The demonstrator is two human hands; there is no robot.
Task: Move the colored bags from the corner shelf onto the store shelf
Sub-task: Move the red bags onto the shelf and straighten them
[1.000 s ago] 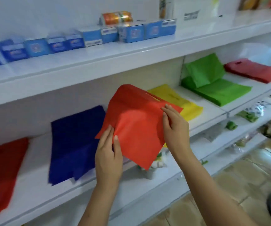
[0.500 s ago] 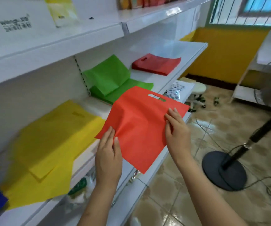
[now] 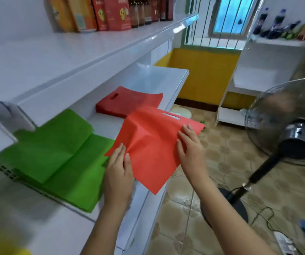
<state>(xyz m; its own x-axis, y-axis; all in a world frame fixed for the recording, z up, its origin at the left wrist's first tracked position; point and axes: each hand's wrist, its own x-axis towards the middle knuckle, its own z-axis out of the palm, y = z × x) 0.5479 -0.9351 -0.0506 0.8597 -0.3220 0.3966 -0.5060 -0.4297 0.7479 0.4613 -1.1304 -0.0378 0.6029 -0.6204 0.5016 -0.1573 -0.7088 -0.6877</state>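
While pinching, both hands (image 3: 155, 162) hold orange bag (image 3: 153, 144).

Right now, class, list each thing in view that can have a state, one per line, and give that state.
Orange-red bag: held up flat in the air, handle slot away from the person.
Left hand: pinching the bag's left corner.
Right hand: holding the bag's right edge.
Red bag stack: lying on the shelf, one corner curled up.
Green bags: lying on the shelf, top one folded open.

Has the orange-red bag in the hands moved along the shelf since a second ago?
Yes. The orange-red bag has travelled rightward along the shelf: it was in front of the blue and yellow bags, now beside the green bags and red stack.
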